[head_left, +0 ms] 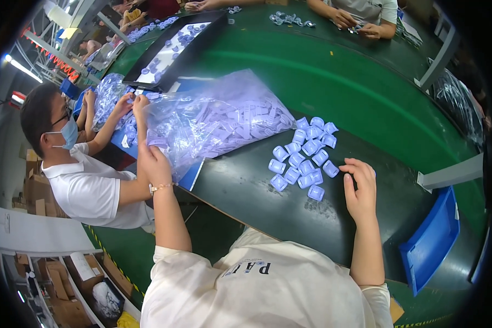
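A large clear plastic bag (240, 117) full of lilac plastic pieces lies on the table ahead and to my left. My left hand (157, 165) is closed on the bag's open near end, its fingertips partly hidden by the film. Right of the bag, a loose group of small lilac-blue plastic parts (310, 146), rounded and glossy, is spread on the dark tabletop (238, 180). Beside the group's right edge hovers my right hand (359, 188), fingers apart and holding nothing.
At my left, a masked co-worker (87, 169) handles parts beside another clear bag (109, 93). A black tray (175, 46) with lilac parts stands beyond. A blue bin (432, 240) sits at right, near a grey post (456, 172). Across the green conveyor (322, 60), another person's hands (358, 24) work.
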Tool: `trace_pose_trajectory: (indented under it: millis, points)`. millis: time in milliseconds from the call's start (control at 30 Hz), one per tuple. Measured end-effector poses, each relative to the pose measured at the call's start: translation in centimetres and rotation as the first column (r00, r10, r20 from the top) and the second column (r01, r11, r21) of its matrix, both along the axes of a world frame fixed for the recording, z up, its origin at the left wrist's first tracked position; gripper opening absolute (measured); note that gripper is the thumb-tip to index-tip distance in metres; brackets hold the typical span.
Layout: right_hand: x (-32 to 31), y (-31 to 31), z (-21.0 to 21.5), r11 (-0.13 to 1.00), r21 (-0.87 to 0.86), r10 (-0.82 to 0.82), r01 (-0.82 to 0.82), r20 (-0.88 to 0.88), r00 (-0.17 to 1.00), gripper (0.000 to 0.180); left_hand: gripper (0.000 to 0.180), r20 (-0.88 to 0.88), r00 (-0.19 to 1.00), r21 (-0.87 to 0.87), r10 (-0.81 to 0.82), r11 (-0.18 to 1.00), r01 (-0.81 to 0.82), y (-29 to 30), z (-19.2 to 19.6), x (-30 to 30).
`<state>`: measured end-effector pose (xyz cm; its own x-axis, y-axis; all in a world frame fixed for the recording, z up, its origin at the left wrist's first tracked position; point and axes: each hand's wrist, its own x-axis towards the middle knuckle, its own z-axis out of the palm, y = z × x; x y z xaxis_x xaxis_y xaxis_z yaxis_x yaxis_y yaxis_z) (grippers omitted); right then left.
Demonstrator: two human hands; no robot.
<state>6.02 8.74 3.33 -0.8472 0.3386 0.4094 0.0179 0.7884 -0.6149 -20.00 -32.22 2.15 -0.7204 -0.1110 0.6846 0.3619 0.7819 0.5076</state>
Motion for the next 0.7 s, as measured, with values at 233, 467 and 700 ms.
trace_pose_trajectory:
  millis: [233, 467, 700]
  points:
    - [-0.3, 2.5, -0.9, 0.973, 0.148, -0.184, 0.18, 0.017, 0.983, 0.019, 0.021, -0.103, 0.934, 0.207, -0.341, 0.911, 0.356, 7.2, 3.4, 2.4]
    - [1.4, 4.2, -1.4, 0.937, 0.227, -0.333, 0.266, 0.343, 0.878, 0.037, 0.026, -0.089, 0.635, 0.179, -0.767, 0.615, 0.768, 20.1, 2.6, 9.5]
    - [1.8, 4.7, -1.7, 0.912, 0.239, -0.393, 0.332, 0.285, 0.874, 0.034, 0.02, 0.372, 0.013, 0.693, -0.928, 0.287, 0.661, 29.6, 0.0, 18.9]
